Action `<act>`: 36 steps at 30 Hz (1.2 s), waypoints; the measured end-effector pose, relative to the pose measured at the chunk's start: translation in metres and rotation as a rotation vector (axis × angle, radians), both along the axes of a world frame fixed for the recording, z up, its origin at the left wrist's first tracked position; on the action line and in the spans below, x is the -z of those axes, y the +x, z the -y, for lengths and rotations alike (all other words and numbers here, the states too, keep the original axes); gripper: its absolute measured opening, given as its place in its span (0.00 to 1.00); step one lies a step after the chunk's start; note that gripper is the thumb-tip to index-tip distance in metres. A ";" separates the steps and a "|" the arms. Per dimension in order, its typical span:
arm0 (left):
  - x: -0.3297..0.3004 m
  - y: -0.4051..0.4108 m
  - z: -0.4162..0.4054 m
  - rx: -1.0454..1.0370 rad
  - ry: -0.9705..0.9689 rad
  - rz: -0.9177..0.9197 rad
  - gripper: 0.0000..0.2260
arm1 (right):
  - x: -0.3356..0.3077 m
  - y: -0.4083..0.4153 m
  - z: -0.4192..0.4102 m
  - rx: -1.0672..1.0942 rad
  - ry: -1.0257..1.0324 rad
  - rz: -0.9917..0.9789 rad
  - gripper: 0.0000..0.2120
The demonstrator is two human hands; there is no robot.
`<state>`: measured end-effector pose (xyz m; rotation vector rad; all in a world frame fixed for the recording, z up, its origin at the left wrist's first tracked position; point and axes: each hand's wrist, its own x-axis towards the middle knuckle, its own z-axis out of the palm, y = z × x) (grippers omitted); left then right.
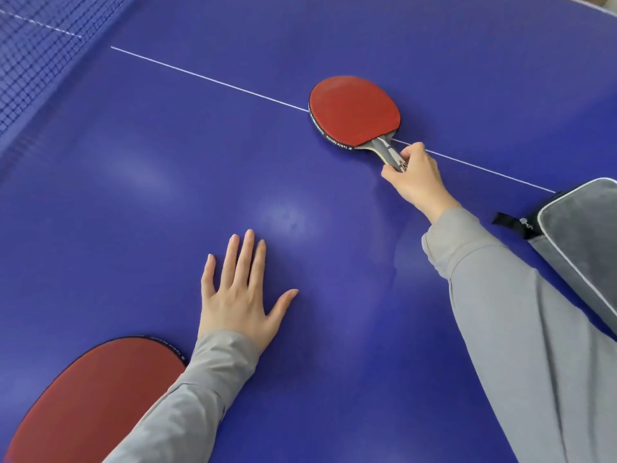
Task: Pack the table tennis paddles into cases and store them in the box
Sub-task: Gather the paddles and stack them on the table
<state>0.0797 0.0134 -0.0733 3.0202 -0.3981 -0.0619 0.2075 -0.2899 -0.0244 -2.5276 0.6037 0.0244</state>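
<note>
the far paddle (354, 111) lies red face up on the blue table (167, 162), its blade straddling the white centre line (207, 78), which serves as the landmark here. its handle points back toward the person, just on the near side of that line. the right hand (414, 175) has its fingers curled around the end of the handle, gripping it; the blade looks to be resting on the table, though whether it is lifted at all cannot be told.

well to the near side of the line, the left hand (238, 295) lies flat on the table with fingers straight and spread, holding nothing. just beside its grey sleeve, nearer again, a second paddle (90, 396) lies red face up, partly covered by the forearm and cut off by the edge of view.

where the line runs off to the right, a grey case (581, 228) with pale piping lies on the table, its black zip pull showing; whether it is zipped cannot be told.

the net (30, 61) stands off to the far left.

judging by this, the task is near its start: both paddles are bare, none is cased, and no box is in view.
</note>
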 end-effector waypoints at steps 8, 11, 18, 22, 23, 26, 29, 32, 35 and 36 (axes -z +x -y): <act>-0.002 0.000 0.001 -0.006 0.037 -0.027 0.38 | -0.018 -0.069 -0.039 0.135 0.196 0.089 0.10; -0.005 -0.001 0.000 0.005 0.038 -0.045 0.38 | -0.025 -0.122 -0.067 0.217 0.275 0.169 0.09; -0.033 0.001 -0.008 0.108 -0.012 -0.336 0.35 | -0.039 -0.248 -0.146 0.433 0.380 0.231 0.09; -0.068 -0.030 -0.058 0.143 -0.345 -0.394 0.30 | -0.038 -0.299 -0.207 0.539 0.453 0.232 0.08; -0.075 -0.044 -0.081 0.116 -0.440 -0.337 0.29 | -0.038 -0.310 -0.221 0.560 0.465 0.234 0.08; -0.084 -0.089 -0.157 -0.026 -0.522 -0.220 0.29 | -0.035 -0.338 -0.261 0.615 0.473 0.214 0.09; -0.079 -0.128 -0.218 -0.209 -0.448 -0.243 0.34 | -0.035 -0.360 -0.296 0.633 0.471 0.200 0.09; -0.067 -0.155 -0.250 -0.308 -0.395 -0.327 0.39 | -0.036 -0.376 -0.325 0.640 0.467 0.187 0.09; -0.058 -0.167 -0.260 -0.353 -0.423 -0.451 0.38 | -0.035 -0.390 -0.349 0.648 0.457 0.176 0.09; -0.056 -0.168 -0.261 -0.350 -0.432 -0.460 0.35 | -0.035 -0.394 -0.355 0.655 0.452 0.170 0.09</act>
